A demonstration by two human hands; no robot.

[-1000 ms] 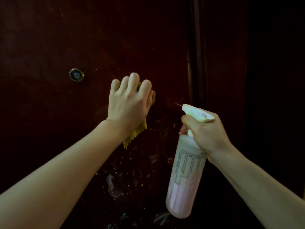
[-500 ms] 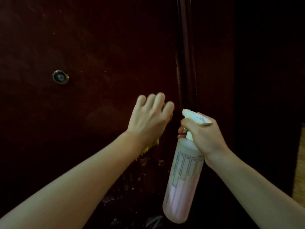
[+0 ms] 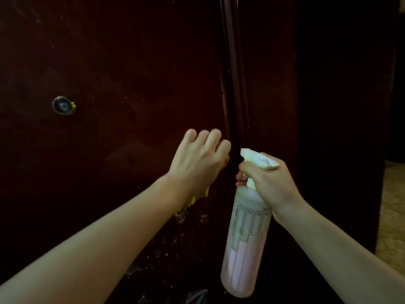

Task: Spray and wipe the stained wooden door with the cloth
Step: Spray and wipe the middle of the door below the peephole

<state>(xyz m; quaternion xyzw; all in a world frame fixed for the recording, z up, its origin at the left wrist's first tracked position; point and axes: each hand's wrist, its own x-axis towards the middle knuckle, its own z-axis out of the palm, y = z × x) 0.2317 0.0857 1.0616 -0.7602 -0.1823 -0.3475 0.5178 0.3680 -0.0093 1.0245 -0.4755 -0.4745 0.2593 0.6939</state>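
Note:
The dark red-brown wooden door (image 3: 120, 62) fills the view. My left hand (image 3: 197, 163) presses a yellow cloth (image 3: 194, 199) against it close to its right edge, fingers curled over the wad. Only the cloth's zigzag edge shows below my wrist. Pale smears and specks (image 3: 175, 238) mark the door below the cloth. My right hand (image 3: 269, 183) grips the neck and trigger of a translucent spray bottle (image 3: 245, 244) holding pinkish liquid. The bottle hangs upright just right of the left hand, nozzle toward the door.
A brass peephole (image 3: 64, 105) sits on the door at the left. A glossy vertical moulding (image 3: 234, 73) runs along the door's right edge, with dark frame beyond it. A strip of light floor (image 3: 392, 216) shows at the far right.
My left hand has slid the cloth down and to the right, from near the peephole to the door's right edge. The bottle has stayed in place in my right hand.

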